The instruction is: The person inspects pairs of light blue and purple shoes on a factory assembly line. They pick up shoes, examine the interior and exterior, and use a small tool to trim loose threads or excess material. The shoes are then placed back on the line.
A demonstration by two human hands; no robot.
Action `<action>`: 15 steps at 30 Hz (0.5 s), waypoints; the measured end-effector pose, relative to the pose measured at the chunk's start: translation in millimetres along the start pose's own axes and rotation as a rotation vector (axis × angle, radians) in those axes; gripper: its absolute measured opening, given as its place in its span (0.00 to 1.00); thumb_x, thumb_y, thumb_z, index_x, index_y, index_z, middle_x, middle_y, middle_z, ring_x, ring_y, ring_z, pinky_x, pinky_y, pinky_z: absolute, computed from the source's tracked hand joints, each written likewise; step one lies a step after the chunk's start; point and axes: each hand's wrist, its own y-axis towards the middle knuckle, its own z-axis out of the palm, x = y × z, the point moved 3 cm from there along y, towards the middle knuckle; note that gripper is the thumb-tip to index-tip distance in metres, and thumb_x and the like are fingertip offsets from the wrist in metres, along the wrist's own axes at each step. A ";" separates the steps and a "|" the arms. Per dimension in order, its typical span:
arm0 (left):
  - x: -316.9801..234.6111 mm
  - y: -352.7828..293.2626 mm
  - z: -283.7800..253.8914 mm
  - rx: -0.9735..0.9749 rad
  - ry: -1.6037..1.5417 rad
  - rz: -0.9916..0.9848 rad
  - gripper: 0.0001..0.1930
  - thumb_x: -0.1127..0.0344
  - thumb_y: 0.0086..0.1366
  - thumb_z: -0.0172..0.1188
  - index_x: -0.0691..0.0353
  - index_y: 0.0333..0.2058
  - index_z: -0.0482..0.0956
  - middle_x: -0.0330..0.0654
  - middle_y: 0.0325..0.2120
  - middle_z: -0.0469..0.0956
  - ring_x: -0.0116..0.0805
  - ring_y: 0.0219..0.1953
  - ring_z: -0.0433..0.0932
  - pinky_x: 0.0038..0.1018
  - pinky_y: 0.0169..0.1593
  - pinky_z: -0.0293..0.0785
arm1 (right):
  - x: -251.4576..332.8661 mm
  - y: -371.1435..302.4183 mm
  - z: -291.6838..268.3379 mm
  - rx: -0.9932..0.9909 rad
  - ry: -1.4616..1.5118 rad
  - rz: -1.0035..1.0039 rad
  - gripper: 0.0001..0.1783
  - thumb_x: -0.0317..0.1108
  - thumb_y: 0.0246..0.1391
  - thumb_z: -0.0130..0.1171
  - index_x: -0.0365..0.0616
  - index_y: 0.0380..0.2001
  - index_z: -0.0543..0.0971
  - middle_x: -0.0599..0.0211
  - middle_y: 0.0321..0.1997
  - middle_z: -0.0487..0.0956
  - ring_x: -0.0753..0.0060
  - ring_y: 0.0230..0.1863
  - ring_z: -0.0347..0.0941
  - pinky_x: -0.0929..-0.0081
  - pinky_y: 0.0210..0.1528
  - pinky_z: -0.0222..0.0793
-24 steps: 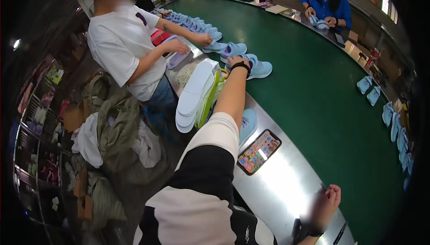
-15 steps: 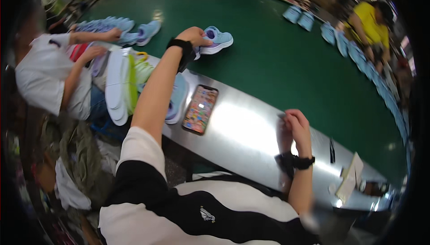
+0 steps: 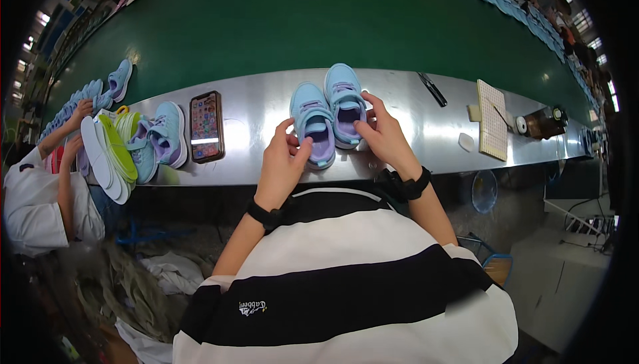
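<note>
Two light blue sneakers with purple linings stand side by side on the shiny metal ledge (image 3: pixel 253 91) in front of me, heels toward me. My left hand (image 3: pixel 283 164) grips the left sneaker (image 3: pixel 308 99) at its collar, the thumb at the opening and the fingers along the outer side. On the right sneaker (image 3: pixel 343 83), which sits slightly farther away, my right hand (image 3: pixel 386 136) holds the collar in the same way, thumb at the inner edge. Both shoes' toes point away from me.
Left of me lie a phone (image 3: pixel 207 127), another pair of blue sneakers (image 3: pixel 166 136) and stacked white insoles (image 3: pixel 103 157), beside a co-worker's hands (image 3: pixel 81 109). Rightward are a black pen-like tool (image 3: pixel 432 89), a notepad (image 3: pixel 492 124) and a brown jar (image 3: pixel 551 123). A green surface (image 3: pixel 266 24) stretches beyond.
My left hand has come back from the green surface with the sneakers, which now stand on the metal ledge. My right hand has moved from above the ledge onto the right sneaker. The view has turned.
</note>
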 end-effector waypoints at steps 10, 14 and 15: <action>12.6 -17.6 4.5 0.208 -0.832 -0.224 0.23 0.65 0.75 0.43 0.59 0.66 0.58 0.43 0.59 0.68 0.35 0.59 0.71 0.33 0.60 0.69 | -12.6 -36.7 27.6 0.116 0.921 0.026 0.34 0.26 0.57 0.45 0.39 0.68 0.56 0.64 0.61 0.67 0.71 0.58 0.64 0.75 0.63 0.58; -0.4 -9.7 7.0 0.250 -0.967 -0.211 0.25 0.64 0.75 0.39 0.56 0.68 0.52 0.43 0.65 0.61 0.36 0.65 0.63 0.36 0.66 0.62 | -10.3 -33.6 29.4 0.152 0.849 -0.094 0.37 0.24 0.56 0.43 0.44 0.70 0.52 0.65 0.60 0.65 0.72 0.55 0.65 0.76 0.59 0.61; -3.5 -6.8 7.6 0.288 -1.032 -0.168 0.25 0.64 0.75 0.39 0.56 0.68 0.52 0.43 0.65 0.60 0.36 0.66 0.62 0.36 0.66 0.62 | -8.5 -31.7 28.7 0.152 0.788 -0.136 0.37 0.24 0.56 0.43 0.45 0.71 0.51 0.65 0.60 0.65 0.72 0.54 0.65 0.76 0.59 0.61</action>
